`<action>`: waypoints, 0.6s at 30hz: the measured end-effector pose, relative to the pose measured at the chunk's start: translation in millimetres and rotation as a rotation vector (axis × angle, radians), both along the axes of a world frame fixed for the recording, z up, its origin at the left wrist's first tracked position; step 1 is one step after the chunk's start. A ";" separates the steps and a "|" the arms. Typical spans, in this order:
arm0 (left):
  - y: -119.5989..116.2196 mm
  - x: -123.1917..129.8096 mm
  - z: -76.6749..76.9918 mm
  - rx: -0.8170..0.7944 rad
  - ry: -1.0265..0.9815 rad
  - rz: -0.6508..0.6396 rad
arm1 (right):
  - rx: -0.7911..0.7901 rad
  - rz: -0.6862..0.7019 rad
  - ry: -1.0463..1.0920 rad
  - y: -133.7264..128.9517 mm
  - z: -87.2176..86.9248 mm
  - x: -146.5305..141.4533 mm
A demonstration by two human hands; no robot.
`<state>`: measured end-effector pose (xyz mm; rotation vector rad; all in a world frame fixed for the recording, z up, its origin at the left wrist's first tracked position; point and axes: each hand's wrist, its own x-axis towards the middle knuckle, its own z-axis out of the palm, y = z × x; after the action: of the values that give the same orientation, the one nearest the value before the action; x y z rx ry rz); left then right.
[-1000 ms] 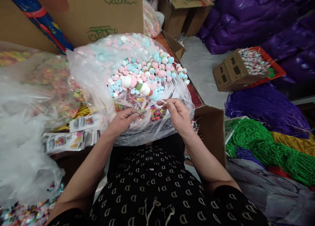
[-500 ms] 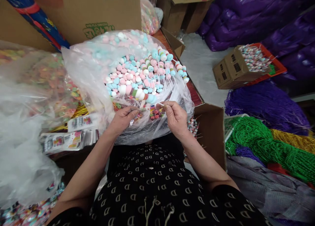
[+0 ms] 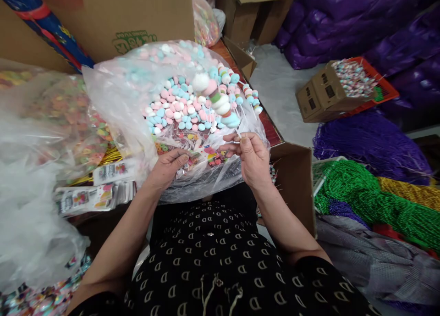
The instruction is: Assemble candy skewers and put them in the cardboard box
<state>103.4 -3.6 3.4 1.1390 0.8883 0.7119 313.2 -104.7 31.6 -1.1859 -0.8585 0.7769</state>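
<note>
My right hand [image 3: 253, 158] pinches the white stick of a candy skewer [image 3: 220, 104]. Pink, white, green and blue pieces are threaded on it, and it tilts up and to the left over the loose candies. The fingers of my left hand [image 3: 168, 168] are closed on the edge of a printed clear plastic bag [image 3: 209, 153], partly lost against the clutter behind it. Beneath both hands spreads a large clear plastic sack [image 3: 192, 190]. Pink, white and blue candies [image 3: 177, 107] are heaped in its opening, with several finished skewers [image 3: 252, 98] along the right side.
Stacked printed bags [image 3: 84, 199] lie at the left, beside a sack of orange ring candies [image 3: 68, 109]. A cardboard box [image 3: 295, 183] stands open by my right forearm. Green bead strings [image 3: 357, 183] and a carton of skewers [image 3: 318, 96] are farther right.
My right hand has risen slightly and turned the candy skewer from nearly level to a steep upward tilt. My left hand stays almost in place.
</note>
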 end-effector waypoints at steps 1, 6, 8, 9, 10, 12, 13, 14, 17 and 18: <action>-0.4 -0.7 0.5 -0.007 0.002 -0.002 | 0.000 -0.002 -0.010 -0.7 2.0 -0.5; -1.4 -0.2 -0.8 0.006 0.029 -0.004 | -0.007 0.050 -0.041 -2.4 2.3 -7.8; -1.6 0.6 -1.3 0.013 0.038 -0.007 | 0.012 0.054 -0.065 -2.3 -0.5 -9.7; -1.7 0.9 -1.2 0.013 0.040 -0.010 | 0.020 0.038 -0.084 -2.2 -1.6 -9.7; -1.9 1.2 -0.8 0.011 0.039 -0.012 | 0.024 0.014 -0.104 -2.1 -2.3 -9.3; -2.4 1.6 0.2 0.003 0.031 -0.015 | 0.026 -0.035 -0.130 -2.4 -2.4 -7.6; -2.7 1.8 0.8 0.001 0.028 -0.018 | 0.027 -0.048 -0.132 -2.8 -2.0 -6.8; -2.9 2.1 1.1 -0.001 0.025 -0.019 | 0.029 -0.050 -0.130 -3.2 -1.5 -6.3; -3.6 3.2 1.0 -0.014 0.023 -0.019 | 0.041 -0.015 -0.115 -4.3 -1.1 -7.0; -3.6 3.3 0.6 -0.019 0.021 -0.020 | 0.042 -0.008 -0.121 -4.3 -1.5 -7.5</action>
<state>106.7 -7.2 4.0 1.1392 0.8986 0.6752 305.8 -109.0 30.1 -1.2080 -0.9642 0.6826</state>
